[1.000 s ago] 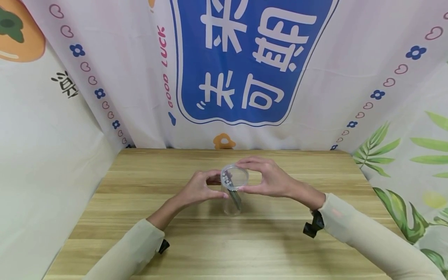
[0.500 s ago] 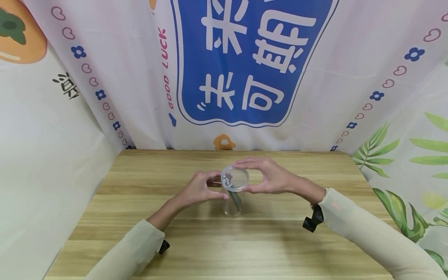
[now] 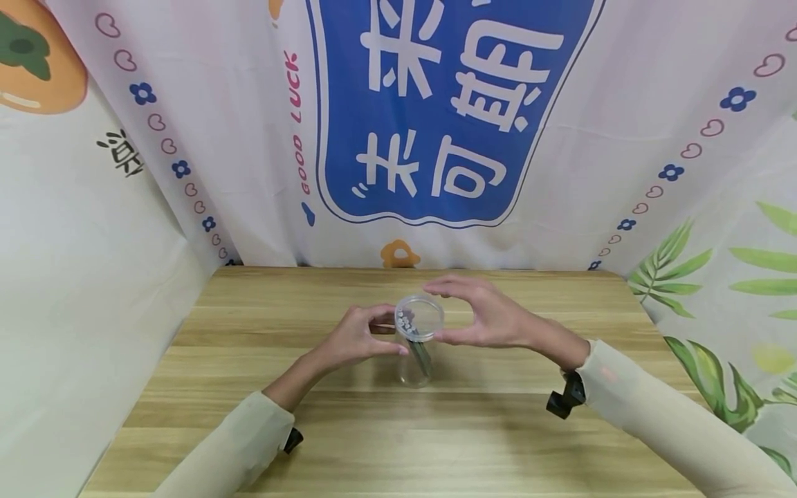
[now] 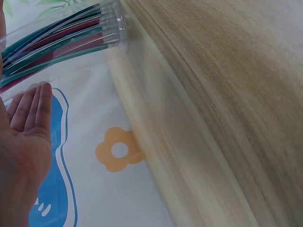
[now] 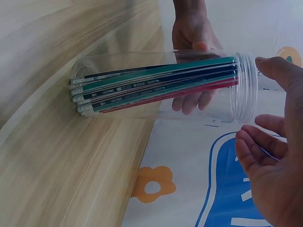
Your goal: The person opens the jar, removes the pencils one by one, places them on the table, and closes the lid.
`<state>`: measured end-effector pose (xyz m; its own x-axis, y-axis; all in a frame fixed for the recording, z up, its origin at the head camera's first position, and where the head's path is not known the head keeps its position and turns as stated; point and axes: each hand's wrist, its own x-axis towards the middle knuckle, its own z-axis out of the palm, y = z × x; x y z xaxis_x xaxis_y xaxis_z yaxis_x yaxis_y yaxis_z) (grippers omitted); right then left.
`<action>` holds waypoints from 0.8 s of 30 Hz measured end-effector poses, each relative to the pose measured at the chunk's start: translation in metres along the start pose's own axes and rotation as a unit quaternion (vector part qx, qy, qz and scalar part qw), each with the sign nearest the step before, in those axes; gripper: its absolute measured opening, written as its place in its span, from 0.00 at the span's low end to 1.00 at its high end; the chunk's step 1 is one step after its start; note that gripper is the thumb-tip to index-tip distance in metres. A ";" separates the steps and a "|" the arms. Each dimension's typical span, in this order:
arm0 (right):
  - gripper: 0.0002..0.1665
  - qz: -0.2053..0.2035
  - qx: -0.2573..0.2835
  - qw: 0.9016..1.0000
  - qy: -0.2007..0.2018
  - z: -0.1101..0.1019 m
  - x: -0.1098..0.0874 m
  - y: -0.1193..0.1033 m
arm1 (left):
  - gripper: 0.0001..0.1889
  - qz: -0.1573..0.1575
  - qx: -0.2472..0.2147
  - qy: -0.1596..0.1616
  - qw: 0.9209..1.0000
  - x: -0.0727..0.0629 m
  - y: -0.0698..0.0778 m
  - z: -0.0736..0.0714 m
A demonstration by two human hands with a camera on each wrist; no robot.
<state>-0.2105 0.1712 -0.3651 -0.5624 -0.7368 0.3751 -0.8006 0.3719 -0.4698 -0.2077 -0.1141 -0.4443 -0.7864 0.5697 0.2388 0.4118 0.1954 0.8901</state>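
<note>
A tall clear plastic jar (image 5: pixel 137 111) is upright at the middle of the table, holding several pencils (image 5: pixel 156 85) in green, dark blue and red. Their metal-banded ends point down, and they lean to one side. On top sits a round transparent lid (image 3: pixel 429 317). My left hand (image 3: pixel 355 339) holds the jar's side, thumb in front and fingers behind. To the right of the lid is my right hand (image 3: pixel 486 315), its thumb and fingers spread wide. Its thumb is at the lid's near rim; whether it touches is hard to tell. The other fingers are apart from the rim.
The wooden table (image 3: pixel 280 443) ends at a printed cloth backdrop (image 3: pixel 261 173) behind the jar. More cloth hangs at the left and right sides. A black wrist camera (image 3: pixel 565 398) is strapped at the right sleeve.
My right fingers have come off the lid's rim and spread wider, with the hand shifting slightly right. The left hand and the jar stay nearly in place.
</note>
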 end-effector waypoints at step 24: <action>0.38 -0.037 -0.027 0.997 0.061 0.017 0.001 -0.004 | 0.31 -0.006 0.007 0.000 1.000 0.001 0.000 0.000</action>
<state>-0.2046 0.1595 -0.3765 -0.5196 -0.6902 0.5036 -0.8492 0.3518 -0.3939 -0.2088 -0.1139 -0.4442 -0.7912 0.5674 0.2282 0.4090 0.2133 0.8873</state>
